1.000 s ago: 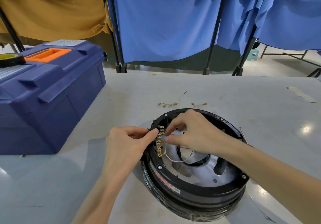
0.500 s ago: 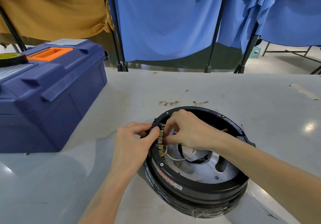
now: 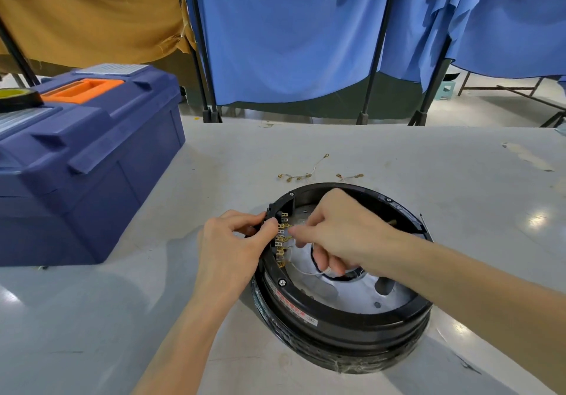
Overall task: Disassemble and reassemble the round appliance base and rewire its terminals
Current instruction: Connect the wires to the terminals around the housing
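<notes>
The round appliance base (image 3: 361, 318) lies open side up on the bench (image 3: 122, 309), near the front edge and right of the middle, with a row of brass terminals (image 3: 279, 243) standing along its left inner wall. The left hand (image 3: 232, 250) grips the black block that carries those terminals, fingers curled round its outside and the thumb pressed onto the rim. The right hand (image 3: 343, 229) reaches in from the other side and pinches something small against the upper middle of the row between thumb and forefinger. It looks like a connector on the thin white wire (image 3: 306, 273) that loops under its curled lower fingers, though the connector itself is too small to make out. The step appears to be seating or pulling a lead at one tab. To do it well, the left hand should brace the block so the tab does not bend, and the right should move the connector straight along the tab, gripping the metal end, not the wire. More loose leads (image 3: 294, 177) wait just beyond the base toward the far edge, and a blue toolbox (image 3: 92, 155) sits at the left edge.
</notes>
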{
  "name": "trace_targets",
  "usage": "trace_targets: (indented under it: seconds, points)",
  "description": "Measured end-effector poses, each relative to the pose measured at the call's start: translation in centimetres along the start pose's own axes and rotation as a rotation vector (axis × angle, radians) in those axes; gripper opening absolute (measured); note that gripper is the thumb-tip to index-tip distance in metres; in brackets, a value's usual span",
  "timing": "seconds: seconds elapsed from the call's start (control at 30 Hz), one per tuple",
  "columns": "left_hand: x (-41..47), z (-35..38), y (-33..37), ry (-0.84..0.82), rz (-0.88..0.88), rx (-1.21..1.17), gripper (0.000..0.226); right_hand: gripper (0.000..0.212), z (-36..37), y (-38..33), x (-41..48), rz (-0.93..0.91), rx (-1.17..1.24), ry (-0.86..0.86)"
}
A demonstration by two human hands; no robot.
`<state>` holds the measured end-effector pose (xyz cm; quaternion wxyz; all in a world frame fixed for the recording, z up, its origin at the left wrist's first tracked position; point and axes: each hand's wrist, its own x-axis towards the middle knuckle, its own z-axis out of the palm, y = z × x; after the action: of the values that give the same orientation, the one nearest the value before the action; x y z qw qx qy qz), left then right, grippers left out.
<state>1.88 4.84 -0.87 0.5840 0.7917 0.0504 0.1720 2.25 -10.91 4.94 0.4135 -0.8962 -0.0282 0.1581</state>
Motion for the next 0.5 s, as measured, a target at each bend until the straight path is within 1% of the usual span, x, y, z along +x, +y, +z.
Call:
trace_targets:
  seconds: [0.07, 0.17, 0.27, 0.43, 0.5]
  points:
    - [-0.1, 0.0, 0.1, 0.008, -0.008, -0.008, 0.005, 0.031, 0.9, -0.1, 0.2, 0.104, 0.114, -0.009]
    - [-0.3, 0.0, 0.1, 0.030, -0.009, -0.011, 0.007, 0.025, 2.0, -0.1, 0.6, 0.208, 0.330, 0.095]
    - [-0.4, 0.0, 0.0, 0.041, 0.002, 0.002, 0.008, 0.024, 2.8, 0.0, 0.8, 0.247, 0.428, 0.159]
    - [-0.4, 0.0, -0.1, 0.033, 0.030, 0.025, 0.009, 0.012, 2.8, -0.2, 1.3, 0.319, 0.571, 0.110]
    - [-0.4, 0.0, -0.1, 0.030, 0.023, 0.018, 0.009, 0.013, 3.1, 0.0, 1.4, 0.317, 0.592, 0.130]
